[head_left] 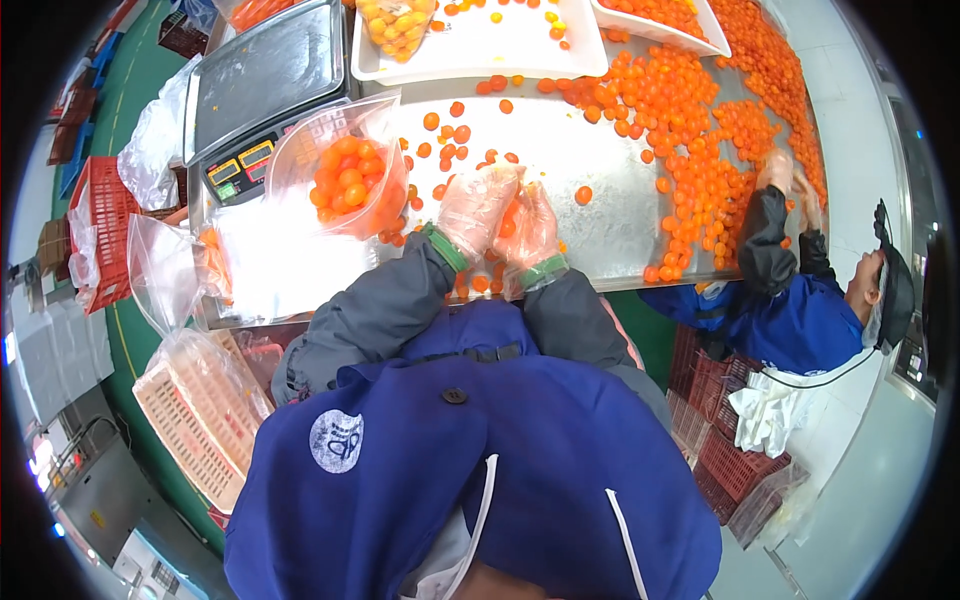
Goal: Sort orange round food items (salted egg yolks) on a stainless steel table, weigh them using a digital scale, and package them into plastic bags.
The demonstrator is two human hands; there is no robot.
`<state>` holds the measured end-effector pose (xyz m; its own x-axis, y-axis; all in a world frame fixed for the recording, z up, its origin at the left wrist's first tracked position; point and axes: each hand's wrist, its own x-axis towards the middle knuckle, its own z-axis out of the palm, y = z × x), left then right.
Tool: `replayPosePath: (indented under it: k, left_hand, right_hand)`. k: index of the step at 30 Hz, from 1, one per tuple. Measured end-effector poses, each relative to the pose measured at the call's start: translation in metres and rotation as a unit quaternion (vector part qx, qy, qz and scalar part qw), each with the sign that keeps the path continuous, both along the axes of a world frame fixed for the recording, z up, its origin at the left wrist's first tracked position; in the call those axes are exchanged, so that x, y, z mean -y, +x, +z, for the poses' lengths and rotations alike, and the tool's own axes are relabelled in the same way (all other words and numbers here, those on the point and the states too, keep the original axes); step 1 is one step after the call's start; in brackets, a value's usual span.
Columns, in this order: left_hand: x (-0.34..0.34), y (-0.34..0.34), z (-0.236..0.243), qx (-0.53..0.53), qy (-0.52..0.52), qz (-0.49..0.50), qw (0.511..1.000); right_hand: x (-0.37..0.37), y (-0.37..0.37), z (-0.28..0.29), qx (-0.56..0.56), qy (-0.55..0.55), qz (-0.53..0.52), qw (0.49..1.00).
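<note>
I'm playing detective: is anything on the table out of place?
One small round orange fruit sits alone on the silver metal table, between the clear plastic-gloved right hand and the big orange fruit heap, so it looks strayed.

Near the bench's [618, 240] near edge, the left hand [480, 212] and right hand [535, 235], in clear gloves, meet around orange fruits [508, 226]. An open clear bag [347, 183] of fruits stands toward the left edge, beside a scale [265, 65]. More loose fruits [690, 110] heap along the right edge, where a co-worker's hands [776, 170] reach.
</note>
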<state>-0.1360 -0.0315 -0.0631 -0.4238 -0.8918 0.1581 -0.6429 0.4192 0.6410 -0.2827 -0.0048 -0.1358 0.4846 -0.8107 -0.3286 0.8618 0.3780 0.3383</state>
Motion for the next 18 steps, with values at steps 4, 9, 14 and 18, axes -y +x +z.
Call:
replayPosePath:
  k: [4,9,14,18]
  left_hand:
    - [-0.016,0.037,0.096,-0.333,-0.057,-0.008,0.941]
    - [-0.047,0.152,0.152,-0.032,-0.322,0.195,0.926]
    - [-0.068,0.225,0.139,-0.033,0.032,0.359,0.932]
    - [-0.057,0.204,0.142,0.128,0.148,0.334,0.922]
  right_hand:
    - [-0.002,0.005,0.0,0.02,-0.038,0.028,0.999]
    - [0.005,0.015,0.015,-0.041,-0.032,0.025,0.998]
    - [0.012,0.032,0.035,-0.112,-0.056,0.032,0.992]
    - [0.024,0.042,0.052,-0.163,-0.054,0.062,0.983]
